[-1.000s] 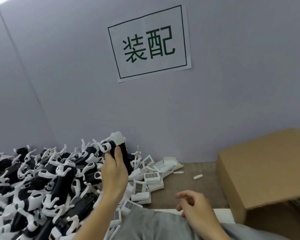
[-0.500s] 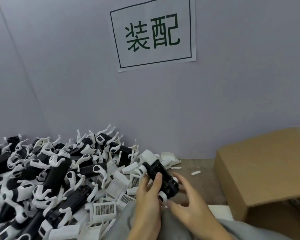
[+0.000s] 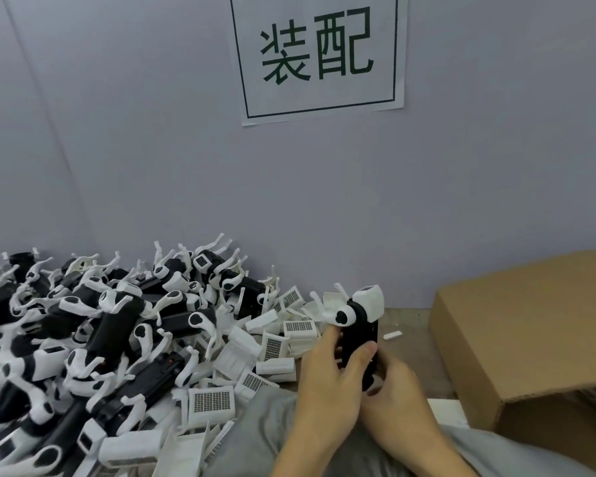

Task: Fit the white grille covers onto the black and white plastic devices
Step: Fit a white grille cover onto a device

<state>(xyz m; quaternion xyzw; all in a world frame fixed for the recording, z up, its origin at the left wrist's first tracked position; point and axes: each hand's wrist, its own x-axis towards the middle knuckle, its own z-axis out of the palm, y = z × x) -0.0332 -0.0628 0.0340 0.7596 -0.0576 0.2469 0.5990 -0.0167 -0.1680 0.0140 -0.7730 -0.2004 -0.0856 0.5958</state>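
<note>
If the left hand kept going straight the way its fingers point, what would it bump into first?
The left hand already grips the black and white device, fingers pointing up and away. Past it, the loose white grille covers probably come first, then the wall; depth is unclear.

Wall sign [image 3: 319,56], cardboard box [image 3: 530,332]

I have both forearms reaching up from the bottom edge, meeting at centre-right; my left hand [image 3: 327,376] is curled round a held device [image 3: 360,342], thumb laid across its front; my right hand [image 3: 393,397] cups it from below and behind, fingers bent, touching the left.
</note>
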